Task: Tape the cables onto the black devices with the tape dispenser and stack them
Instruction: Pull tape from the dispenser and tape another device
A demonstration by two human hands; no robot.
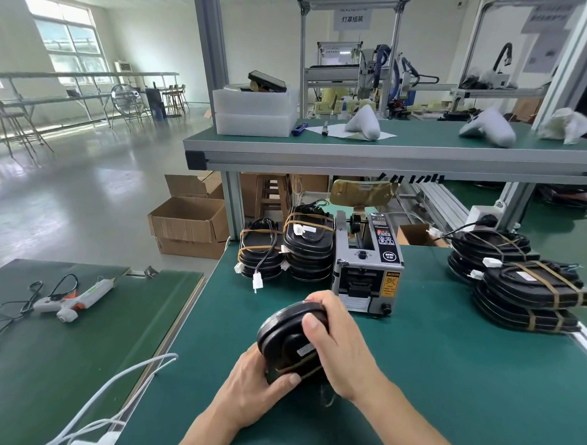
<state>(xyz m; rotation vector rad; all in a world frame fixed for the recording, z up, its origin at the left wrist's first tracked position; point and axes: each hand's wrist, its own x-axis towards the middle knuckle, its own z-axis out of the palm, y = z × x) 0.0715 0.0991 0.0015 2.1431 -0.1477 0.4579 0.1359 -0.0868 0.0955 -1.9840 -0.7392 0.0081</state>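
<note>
On the green bench mat [446, 377], at 6 o'clock from the tape dispenser [367, 268], both hands are gripping one black device [288, 338]: left hand [256, 384] underneath, right hand [334, 337] curled over it.

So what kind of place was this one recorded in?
Most likely a small factory assembly line: a green-matted workbench with an automatic tape dispenser, stacks of taped black devices, and aluminium-frame workstations with machinery behind.

A single wide-angle view from the person's head looks forward and down across the green table [447, 361]. The hands sit close at the bottom centre, the tape dispenser [367, 268] just beyond, and a shelf [388, 149] and the workshop floor lie farther off.
</note>
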